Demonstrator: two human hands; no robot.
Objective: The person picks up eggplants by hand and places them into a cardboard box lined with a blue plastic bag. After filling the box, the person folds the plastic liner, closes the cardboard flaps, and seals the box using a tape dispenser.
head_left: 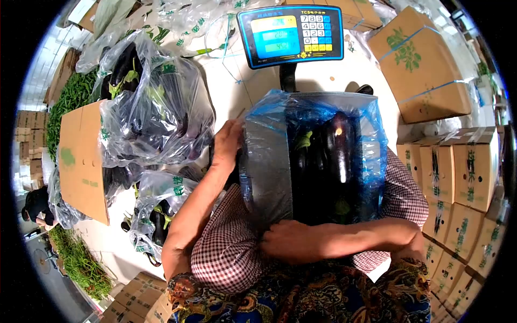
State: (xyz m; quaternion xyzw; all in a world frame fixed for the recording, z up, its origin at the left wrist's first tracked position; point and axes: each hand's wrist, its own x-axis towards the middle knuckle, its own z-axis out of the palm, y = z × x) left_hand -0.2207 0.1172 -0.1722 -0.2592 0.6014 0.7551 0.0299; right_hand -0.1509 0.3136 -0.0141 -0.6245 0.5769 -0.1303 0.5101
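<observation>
In front of me stands a box lined with a blue plastic bag, its edges folded out over the sides. Dark purple eggplants lie inside it. A grey sheet covers its left part. My left hand is closed at the bag's far left edge, fingertips partly hidden. Across the near side of the box reaches my right arm; my right hand is curled into a fist at the near left corner, and what it holds is hidden. Behind the box a scale display shows lit digits.
Clear bags of eggplants lie at the left, beside a cardboard flap. Green peppers are heaped farther left. A large carton stands at the far right, above stacked cartons. Another person is at the left edge.
</observation>
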